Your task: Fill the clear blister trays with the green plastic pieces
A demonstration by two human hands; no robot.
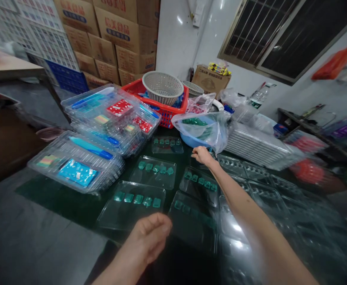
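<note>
My left hand (pixel 151 239) hovers over the near edge of a clear plastic tray (pixel 114 215), fingers curled together; whatever they may hold is hidden. Farther off, my right hand (pixel 202 155) reaches in front of a blue basin (pixel 188 139), its fingers pinched downward above a tray whose slots it partly covers. Small teal pieces (pixel 138 199) sit in a row in the near tray. Similar rows fill the tray behind (pixel 169 182), the far small-looking tray (pixel 167 149) and the tray right of centre (pixel 197 190). A clear bag (pixel 219 132) with green pieces lines the basin.
Packed clear trays (pixel 86 174) with blue items are stacked at left. A red basket (pixel 166 114) holds a grey colander (pixel 161 85) behind. Clear trays (pixel 265 194) cover the right side, below a tall stack of trays (pixel 250 146). Cartons (pixel 117 29) line the wall.
</note>
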